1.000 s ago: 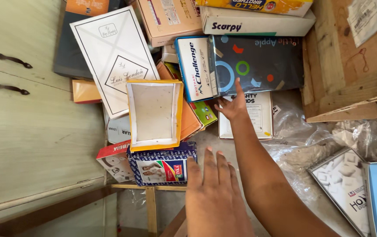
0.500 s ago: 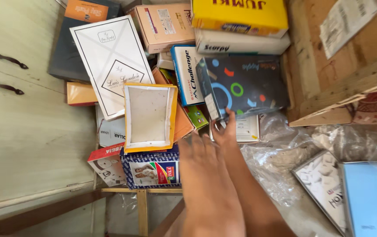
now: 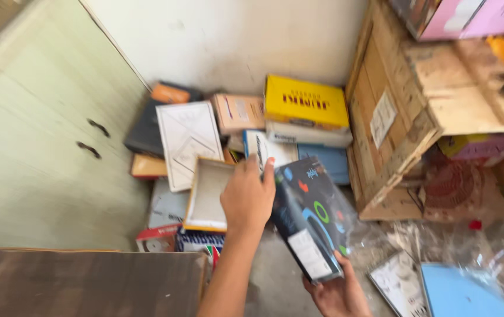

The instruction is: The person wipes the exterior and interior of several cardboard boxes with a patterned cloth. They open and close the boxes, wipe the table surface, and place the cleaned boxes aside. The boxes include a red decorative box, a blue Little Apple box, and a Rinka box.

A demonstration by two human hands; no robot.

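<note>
Lifted off the pile, the glossy dark box (image 3: 310, 220) is now gripped by left hand (image 3: 249, 196) and right hand (image 3: 337, 293).

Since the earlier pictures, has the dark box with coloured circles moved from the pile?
Yes. The dark box with coloured circles has been lifted off the pile, away from the yellow box, held by both hands.

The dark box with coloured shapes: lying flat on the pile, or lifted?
Lifted: both hands hold the dark box tilted above the pile.
</note>
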